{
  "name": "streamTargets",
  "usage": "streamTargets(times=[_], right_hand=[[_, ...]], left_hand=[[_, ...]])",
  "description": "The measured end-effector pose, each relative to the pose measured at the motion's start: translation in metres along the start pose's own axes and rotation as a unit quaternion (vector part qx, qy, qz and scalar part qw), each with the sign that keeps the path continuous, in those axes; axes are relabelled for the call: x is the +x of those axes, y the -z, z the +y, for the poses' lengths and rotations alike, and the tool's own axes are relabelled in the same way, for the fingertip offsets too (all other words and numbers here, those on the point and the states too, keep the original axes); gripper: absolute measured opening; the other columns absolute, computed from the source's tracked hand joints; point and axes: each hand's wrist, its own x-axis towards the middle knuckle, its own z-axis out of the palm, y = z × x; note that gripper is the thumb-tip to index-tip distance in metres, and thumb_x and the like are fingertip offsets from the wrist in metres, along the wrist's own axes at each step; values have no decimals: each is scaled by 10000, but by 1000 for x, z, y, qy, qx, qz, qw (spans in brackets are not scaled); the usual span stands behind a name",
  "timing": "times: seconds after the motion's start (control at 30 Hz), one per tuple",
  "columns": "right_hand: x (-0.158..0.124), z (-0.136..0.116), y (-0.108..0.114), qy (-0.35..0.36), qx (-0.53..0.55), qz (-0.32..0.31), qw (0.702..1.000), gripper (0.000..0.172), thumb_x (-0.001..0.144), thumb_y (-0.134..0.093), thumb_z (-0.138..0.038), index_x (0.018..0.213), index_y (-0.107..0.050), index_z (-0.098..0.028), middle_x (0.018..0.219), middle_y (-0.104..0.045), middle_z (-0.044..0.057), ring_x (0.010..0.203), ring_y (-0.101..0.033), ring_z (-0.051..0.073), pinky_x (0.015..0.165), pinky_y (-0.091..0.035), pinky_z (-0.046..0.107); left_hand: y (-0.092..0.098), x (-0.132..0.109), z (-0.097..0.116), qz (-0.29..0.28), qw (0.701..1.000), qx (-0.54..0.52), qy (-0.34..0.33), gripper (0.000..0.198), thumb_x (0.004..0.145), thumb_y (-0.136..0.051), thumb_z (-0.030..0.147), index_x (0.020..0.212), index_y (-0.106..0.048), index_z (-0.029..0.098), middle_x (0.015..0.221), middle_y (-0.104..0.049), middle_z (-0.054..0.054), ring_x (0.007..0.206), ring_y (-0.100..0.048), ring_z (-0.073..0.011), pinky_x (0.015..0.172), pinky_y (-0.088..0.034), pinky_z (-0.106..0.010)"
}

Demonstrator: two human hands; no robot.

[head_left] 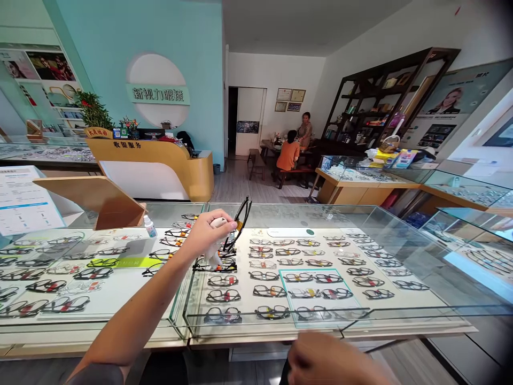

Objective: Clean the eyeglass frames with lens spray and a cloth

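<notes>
My left hand [206, 231] is stretched out over the glass display case, its fingers closed on a pair of dark-framed eyeglasses [242, 220] tilted up on edge. A whitish cloth [213, 254] hangs from the same hand, partly hidden behind the palm. Below it, rows of eyeglasses [223, 295] with small coloured tags lie inside the display case [276, 332]. Low in the picture, my right hand [326, 358] is in front of the case's near edge, smeared by motion. Its fingers cannot be made out clearly.
A small white bottle [149, 226] stands by a wooden stand [90, 198] on the left, near a printed sheet [30, 200]. Glass edges border the case. Beyond are a yellow-brown counter [200, 174], more showcases [360, 179], and two people seated at a table, one in orange [289, 154].
</notes>
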Motion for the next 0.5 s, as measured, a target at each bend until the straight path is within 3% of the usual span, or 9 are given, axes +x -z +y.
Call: streamTargets(times=[0.07,0.1,0.17,0.23,0.37,0.5], right_hand=[[23,2,50,33,30,68,997,328,1011,-696,-370,724,-672,-212,688,-647,8,655,-586,169,589,-369,302],[32,-1,76,59,54,130,988,371,1062,-604,-396,741,-657,-216,669,-621,4,638,-540,164,600,-331,317],[47,-14,122,116,128,271,947,381,1099,-535,-471,842,-664,-221,729,-622,-4,679,-533,160,638,-350,313],[61,-31,152,167,194,369,893,318,1089,-561,-514,1022,-698,-235,725,-581,-31,659,-501,151,632,-353,300],[88,-55,168,239,233,451,828,292,1064,-632,-492,958,-671,-223,660,-506,-57,611,-435,133,602,-324,289],[106,-60,169,266,260,449,813,333,1078,-620,-487,877,-636,-222,658,-545,-50,606,-455,128,583,-338,282]], left_hand=[[-1,7,13,15,999,-19,-28,365,856,-779,562,801,-736,203,836,-690,-26,674,-581,-144,601,-495,-270],[-2,10,19,21,999,-28,-41,369,857,-777,561,803,-727,199,857,-687,-32,685,-570,-141,603,-487,-265],[-4,15,30,27,996,-54,-62,369,851,-780,556,816,-721,194,898,-692,-42,711,-562,-142,615,-476,-259],[-5,19,37,30,993,-84,-79,351,844,-799,532,827,-729,189,957,-705,-47,754,-578,-142,651,-477,-253],[-1,23,43,58,988,-118,-85,347,859,-829,520,859,-743,184,913,-679,-24,718,-545,-119,641,-441,-235],[9,28,40,74,987,-120,-82,373,861,-845,536,863,-738,178,792,-632,5,620,-475,-94,568,-384,-222]])
